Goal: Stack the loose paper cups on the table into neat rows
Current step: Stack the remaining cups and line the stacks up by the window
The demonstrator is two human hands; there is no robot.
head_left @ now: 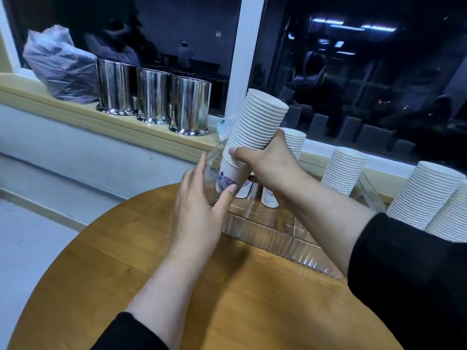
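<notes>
A tall stack of white paper cups (257, 122) leans to the right above the left end of a clear plastic tray (273, 238) on the round wooden table (177, 286). My right hand (267, 168) grips this stack near its lower part. My left hand (199, 213) rests with straight fingers against the tray's left corner, thumb near the bottom cup with a purple print. More cup stacks stand in the tray: one behind my right hand (294, 142), one in the middle (342, 170), two at the far right (427, 195).
Three shiny metal canisters (154, 97) and a filled plastic bag (60, 66) sit on the wooden window sill (75, 109) behind the table. A dark window (366, 72) lies beyond. The floor (30, 236) is to the left.
</notes>
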